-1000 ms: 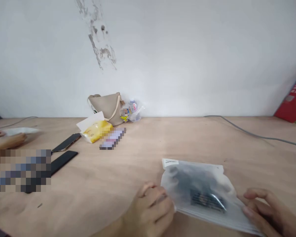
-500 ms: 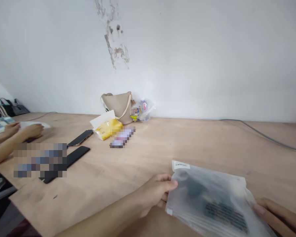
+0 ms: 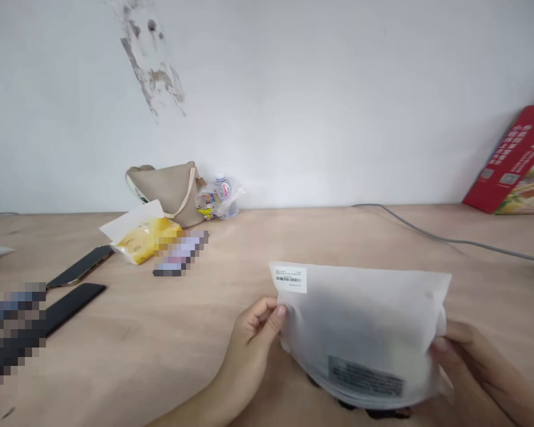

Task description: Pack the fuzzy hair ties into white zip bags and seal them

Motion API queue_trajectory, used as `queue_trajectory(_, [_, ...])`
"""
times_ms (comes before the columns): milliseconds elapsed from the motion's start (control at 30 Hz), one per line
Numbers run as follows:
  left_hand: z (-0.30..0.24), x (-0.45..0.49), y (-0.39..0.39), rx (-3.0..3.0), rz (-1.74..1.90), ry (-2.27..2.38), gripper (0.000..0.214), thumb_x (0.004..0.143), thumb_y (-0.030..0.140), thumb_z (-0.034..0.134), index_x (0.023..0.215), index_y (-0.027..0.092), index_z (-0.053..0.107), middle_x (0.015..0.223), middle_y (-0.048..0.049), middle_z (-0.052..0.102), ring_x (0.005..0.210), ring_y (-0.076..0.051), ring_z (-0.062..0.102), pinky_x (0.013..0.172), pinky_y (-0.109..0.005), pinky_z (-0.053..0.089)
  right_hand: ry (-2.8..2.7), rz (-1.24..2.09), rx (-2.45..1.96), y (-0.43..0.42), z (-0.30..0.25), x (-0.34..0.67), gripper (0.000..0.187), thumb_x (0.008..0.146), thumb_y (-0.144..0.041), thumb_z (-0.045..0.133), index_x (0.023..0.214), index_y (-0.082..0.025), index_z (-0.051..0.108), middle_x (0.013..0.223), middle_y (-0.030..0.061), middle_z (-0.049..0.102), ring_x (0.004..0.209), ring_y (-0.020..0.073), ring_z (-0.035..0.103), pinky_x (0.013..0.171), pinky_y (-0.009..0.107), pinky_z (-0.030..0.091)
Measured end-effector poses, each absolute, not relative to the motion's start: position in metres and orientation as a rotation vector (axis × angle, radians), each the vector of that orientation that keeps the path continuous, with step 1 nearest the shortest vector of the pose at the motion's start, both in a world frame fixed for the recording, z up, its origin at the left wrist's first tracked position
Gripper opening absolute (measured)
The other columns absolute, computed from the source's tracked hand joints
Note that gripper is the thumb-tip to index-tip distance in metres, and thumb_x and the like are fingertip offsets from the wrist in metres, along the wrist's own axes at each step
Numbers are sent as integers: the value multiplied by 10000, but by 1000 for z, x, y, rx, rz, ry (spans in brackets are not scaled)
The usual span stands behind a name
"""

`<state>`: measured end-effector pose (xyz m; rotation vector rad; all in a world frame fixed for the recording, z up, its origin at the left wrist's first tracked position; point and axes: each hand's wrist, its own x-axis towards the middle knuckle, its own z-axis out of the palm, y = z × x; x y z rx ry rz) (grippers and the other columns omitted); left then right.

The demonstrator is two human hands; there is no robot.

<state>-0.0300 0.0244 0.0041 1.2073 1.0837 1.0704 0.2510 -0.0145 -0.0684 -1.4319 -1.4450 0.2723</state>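
A frosted plastic bag (image 3: 365, 314) with a white barcode label (image 3: 291, 279) at its upper left corner is held up over the wooden table. Something dark shows dimly through it, too blurred to name, and a block of dark print runs along the lower part. My left hand (image 3: 260, 323) pinches the bag's left edge between thumb and fingers. On the opposite side my right hand (image 3: 465, 356) grips the right edge, its fingers partly behind the plastic. Small dark shapes (image 3: 374, 412) peek out beneath the bag; I cannot tell what they are.
Left on the table (image 3: 320, 237) lie phones (image 3: 82, 265), one screen blurred out, and a yellow tissue pack (image 3: 149, 237). A beige bag (image 3: 167, 187) and a bottle in clear plastic (image 3: 222, 193) stand by the wall. A grey cable (image 3: 427, 230) runs toward a red box (image 3: 511, 166).
The bag has been raised and tilted more upright, its label now facing me, with both hands still on its edges. My view has turned right, bringing in the red box.
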Motion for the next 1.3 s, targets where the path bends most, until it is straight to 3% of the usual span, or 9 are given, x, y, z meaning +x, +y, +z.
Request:
queue_trajectory(167, [17, -21, 36, 1293, 1342, 1136, 239, 834, 410, 581, 763, 183, 611, 634, 33, 584, 664, -121, 548, 659, -213, 441, -1329, 379, -1315, 5, -35, 222, 160, 863, -419, 503, 879, -298, 605, 829, 16, 677, 764, 212, 631, 634, 286, 533])
queue_trajectory(367, [19, -10, 77, 977, 1463, 1063, 225, 744, 356, 690, 697, 165, 582, 634, 38, 606, 543, -84, 512, 525, -164, 412, -1148, 766, -1217, 43, -21, 210, 272, 855, -520, 493, 846, -268, 594, 759, 7, 639, 695, 201, 600, 598, 308, 500])
queue_trajectory(500, [4, -3, 111, 749, 1448, 1109, 135, 838, 249, 572, 728, 176, 544, 598, 49, 599, 527, -93, 561, 559, -188, 468, -1269, 920, -1194, 70, -29, 208, 444, 878, -584, 398, 897, -221, 653, 837, 58, 683, 807, 243, 635, 769, 395, 506])
queue_trajectory(600, [-4, -1, 127, 627, 1349, 1137, 128, 886, 166, 465, 787, 165, 546, 623, 12, 635, 534, -123, 611, 575, -245, 519, -1416, 1031, -1141, 80, -31, 201, 500, 869, -605, 405, 929, -198, 688, 961, 91, 700, 974, 262, 618, 924, 437, 434])
queue_trajectory(767, [-2, -1, 124, 592, 1166, 1062, 168, 902, 173, 444, 977, 118, 584, 816, -98, 710, 668, -191, 689, 633, -313, 568, -1619, 1157, -1038, 81, -25, 189, 501, 873, -592, 422, 984, -193, 704, 1044, 87, 696, 1063, 271, 580, 987, 439, 378])
queue_trajectory(1033, [4, 0, 80, 590, 1039, 1061, 196, 893, 149, 458, 1037, 119, 586, 888, -106, 721, 695, -178, 693, 572, -247, 554, -1748, 1307, -948, 43, -11, 186, 461, 913, -530, 386, 1095, -207, 660, 1149, 71, 655, 1136, 258, 533, 1034, 425, 330])
queue_trajectory(1167, [8, -15, 69, 604, 1013, 1086, 214, 872, 141, 464, 1020, 100, 612, 878, -107, 718, 739, -187, 680, 655, -283, 556, -1714, 1303, -1080, 24, -19, 197, 424, 891, -541, 414, 975, -210, 665, 1074, 86, 657, 1062, 252, 558, 981, 418, 384])
queue_trajectory(1300, [9, -32, 72, 678, 1073, 1225, 160, 793, 133, 494, 831, 93, 644, 715, -75, 692, 618, -160, 633, 581, -243, 511, -1462, 1057, -1279, 29, -34, 214, 281, 833, -511, 535, 808, -231, 531, 773, 18, 614, 760, 202, 601, 699, 328, 508])
